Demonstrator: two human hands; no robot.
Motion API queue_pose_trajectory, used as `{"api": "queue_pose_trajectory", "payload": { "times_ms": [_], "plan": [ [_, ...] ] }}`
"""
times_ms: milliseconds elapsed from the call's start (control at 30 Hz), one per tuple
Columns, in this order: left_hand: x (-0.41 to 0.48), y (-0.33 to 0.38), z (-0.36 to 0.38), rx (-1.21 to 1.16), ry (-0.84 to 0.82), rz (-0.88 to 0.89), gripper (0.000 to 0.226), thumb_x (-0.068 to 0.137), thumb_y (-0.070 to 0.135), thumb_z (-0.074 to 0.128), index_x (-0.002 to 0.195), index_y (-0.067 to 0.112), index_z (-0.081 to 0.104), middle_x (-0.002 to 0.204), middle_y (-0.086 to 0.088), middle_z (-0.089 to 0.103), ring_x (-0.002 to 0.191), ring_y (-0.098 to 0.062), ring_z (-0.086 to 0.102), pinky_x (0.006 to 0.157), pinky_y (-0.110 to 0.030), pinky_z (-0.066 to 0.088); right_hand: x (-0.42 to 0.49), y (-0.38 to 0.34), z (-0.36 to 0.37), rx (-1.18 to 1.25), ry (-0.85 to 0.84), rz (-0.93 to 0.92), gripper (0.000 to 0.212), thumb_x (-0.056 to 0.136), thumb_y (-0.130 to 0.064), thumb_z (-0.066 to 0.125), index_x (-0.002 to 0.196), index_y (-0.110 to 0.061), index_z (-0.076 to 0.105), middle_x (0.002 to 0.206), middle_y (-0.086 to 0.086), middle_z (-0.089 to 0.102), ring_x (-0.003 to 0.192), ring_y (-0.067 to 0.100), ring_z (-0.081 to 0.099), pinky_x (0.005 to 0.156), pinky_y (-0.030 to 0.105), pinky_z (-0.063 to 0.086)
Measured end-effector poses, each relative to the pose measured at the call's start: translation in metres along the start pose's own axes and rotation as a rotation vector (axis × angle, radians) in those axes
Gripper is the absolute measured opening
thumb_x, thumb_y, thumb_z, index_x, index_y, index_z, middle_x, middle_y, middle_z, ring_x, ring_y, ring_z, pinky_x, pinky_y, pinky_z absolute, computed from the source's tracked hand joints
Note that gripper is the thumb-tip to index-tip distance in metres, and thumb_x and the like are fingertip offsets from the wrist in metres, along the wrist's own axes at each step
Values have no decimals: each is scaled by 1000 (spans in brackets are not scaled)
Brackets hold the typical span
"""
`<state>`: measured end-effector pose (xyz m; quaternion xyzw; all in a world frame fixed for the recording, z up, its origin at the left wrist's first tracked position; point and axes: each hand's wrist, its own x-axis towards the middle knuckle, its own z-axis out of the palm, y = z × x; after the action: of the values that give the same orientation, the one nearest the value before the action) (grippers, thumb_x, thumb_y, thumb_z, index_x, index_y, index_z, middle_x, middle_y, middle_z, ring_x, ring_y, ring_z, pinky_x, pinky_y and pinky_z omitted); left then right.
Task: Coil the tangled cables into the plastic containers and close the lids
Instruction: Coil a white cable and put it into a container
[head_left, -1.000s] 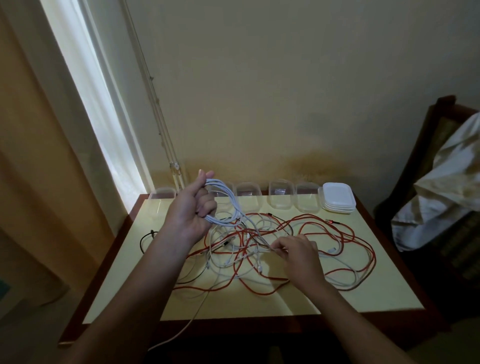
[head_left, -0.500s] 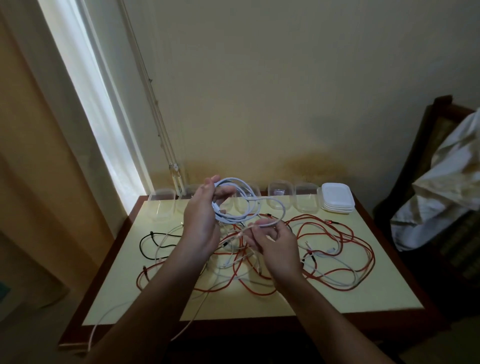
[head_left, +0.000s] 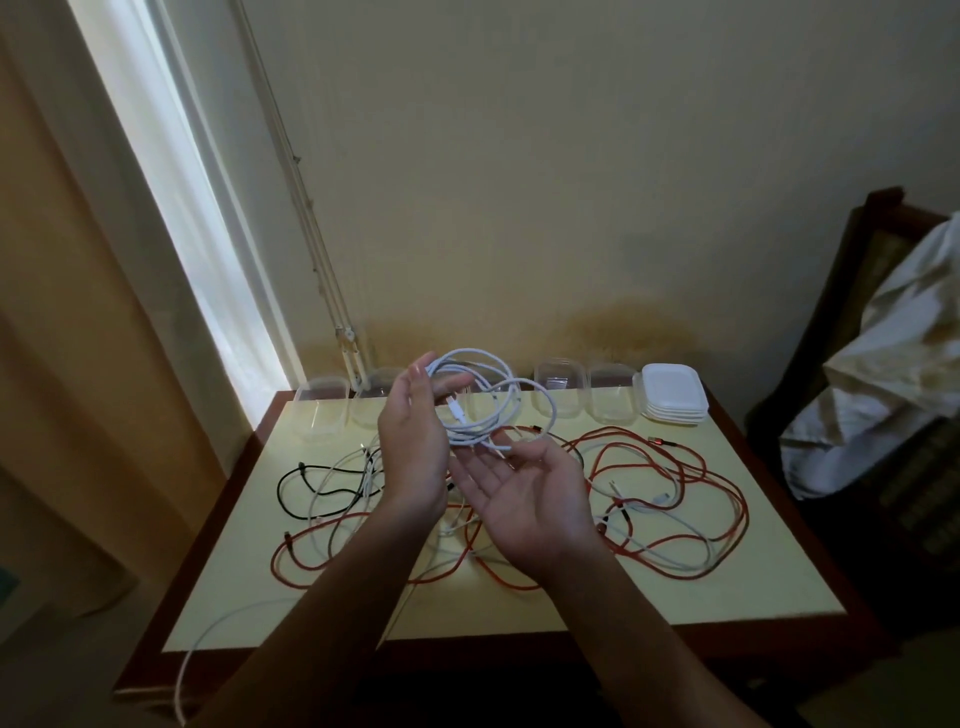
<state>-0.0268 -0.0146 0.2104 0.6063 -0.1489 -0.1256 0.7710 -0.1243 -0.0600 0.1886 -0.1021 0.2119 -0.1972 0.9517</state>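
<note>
White cable coil (head_left: 485, 402) over left hand (head_left: 413, 447) fingers (head_left: 454, 387), above right hand (head_left: 530, 493) palm.

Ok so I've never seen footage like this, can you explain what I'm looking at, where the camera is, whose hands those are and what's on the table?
There is no machine here. One camera sits on a person's head, looking forward and down, so the two arms reaching in are that person's own. The left hand carries a coil of white cable, looped between thumb and fingers. The right hand lies palm up and open, fingertips just under the coil. Below is a cream-topped table strewn with tangled red cables, a black cable and more white cables. Along its far edge stand clear plastic containers and a stack of white lids.
</note>
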Motion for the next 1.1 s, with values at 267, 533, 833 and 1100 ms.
{"api": "queue_pose_trajectory", "payload": {
  "times_ms": [267, 533, 833, 1100],
  "plan": [
    [-10, -12, 6, 113, 28, 128, 27, 108, 41, 35, 122, 36, 57, 96, 4, 76, 90, -17, 73, 84, -53, 58, 5, 4, 3, -113, -100, -75, 31, 98, -1, 49, 127, 1, 59, 129, 26, 66, 125, 33, 63, 118, 45, 38],
    [-11, -27, 8, 300, 78, 202, 25, 106, 41, 39, 120, 38, 60, 95, 11, 73, 92, -5, 69, 78, -34, 57, 9, 5, -1, -266, -155, -130, 49, 96, -6, 58, 142, 6, 47, 137, 29, 59, 132, 34, 58, 121, 49, 34],
    [-1, -22, -12, -17, -238, -326, 27, 101, 16, 46, 123, 14, 61, 87, -10, 75, 85, -25, 73, 71, -34, 60, 23, -22, -25, -492, 72, -184, 22, 106, -2, 44, 122, 1, 58, 98, 18, 73, 89, 25, 75, 75, 37, 60],
    [10, -31, -21, -128, -450, -599, 17, 96, 23, 60, 91, 7, 63, 58, 3, 22, 47, -8, 23, 60, -28, 12, 32, -23, -42, -841, 77, -107, 28, 102, -20, 61, 125, -5, 62, 121, 23, 68, 103, 31, 66, 82, 37, 56]
  ]
}}
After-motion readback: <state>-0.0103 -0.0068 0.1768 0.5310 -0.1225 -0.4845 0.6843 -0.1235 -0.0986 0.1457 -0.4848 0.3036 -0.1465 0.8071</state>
